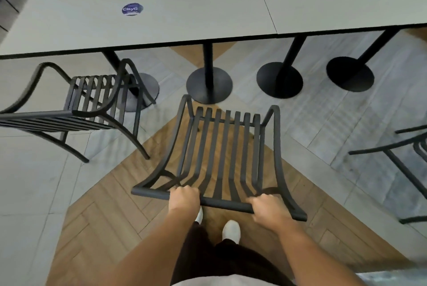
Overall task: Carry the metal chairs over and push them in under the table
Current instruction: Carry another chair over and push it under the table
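Herringbone floor (97, 228), hand-gripped metal chair (221, 147)

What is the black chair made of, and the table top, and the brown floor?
The held chair looks like metal painted matte black: thin bent tubes and flat slats. The table top seems a smooth pale laminate or stone-like slab with a dark edge. The brown floor looks like wood planks in a zigzag, perhaps wood-look tile.
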A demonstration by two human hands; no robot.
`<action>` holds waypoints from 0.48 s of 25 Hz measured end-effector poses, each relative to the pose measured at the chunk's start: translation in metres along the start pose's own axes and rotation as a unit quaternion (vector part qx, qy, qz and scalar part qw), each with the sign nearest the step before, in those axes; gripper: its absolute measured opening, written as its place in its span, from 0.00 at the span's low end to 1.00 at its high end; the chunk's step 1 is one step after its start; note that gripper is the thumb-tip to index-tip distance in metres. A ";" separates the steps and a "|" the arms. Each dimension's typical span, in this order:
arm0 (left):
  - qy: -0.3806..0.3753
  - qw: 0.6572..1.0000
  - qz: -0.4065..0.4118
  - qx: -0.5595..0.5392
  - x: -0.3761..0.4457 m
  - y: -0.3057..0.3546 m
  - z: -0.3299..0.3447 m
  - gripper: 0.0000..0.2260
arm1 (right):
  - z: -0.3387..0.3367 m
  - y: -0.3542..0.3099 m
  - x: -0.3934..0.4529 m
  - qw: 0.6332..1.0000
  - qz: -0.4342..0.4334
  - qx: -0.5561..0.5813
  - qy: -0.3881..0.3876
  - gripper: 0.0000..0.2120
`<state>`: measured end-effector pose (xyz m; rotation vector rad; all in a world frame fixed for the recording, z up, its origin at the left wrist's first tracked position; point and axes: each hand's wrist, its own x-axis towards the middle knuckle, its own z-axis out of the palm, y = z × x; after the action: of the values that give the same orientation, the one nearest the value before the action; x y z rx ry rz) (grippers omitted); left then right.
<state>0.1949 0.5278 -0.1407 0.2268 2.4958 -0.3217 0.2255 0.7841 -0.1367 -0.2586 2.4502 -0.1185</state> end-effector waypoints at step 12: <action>0.020 0.995 0.036 -0.089 0.019 -0.012 -0.010 0.12 | -0.040 0.020 0.039 0.999 -0.045 -0.024 -0.018 0.15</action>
<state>0.1717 0.5204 -0.1415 0.2526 2.5312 -0.0640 0.1674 0.7955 -0.1329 -0.3884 2.4086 -0.0933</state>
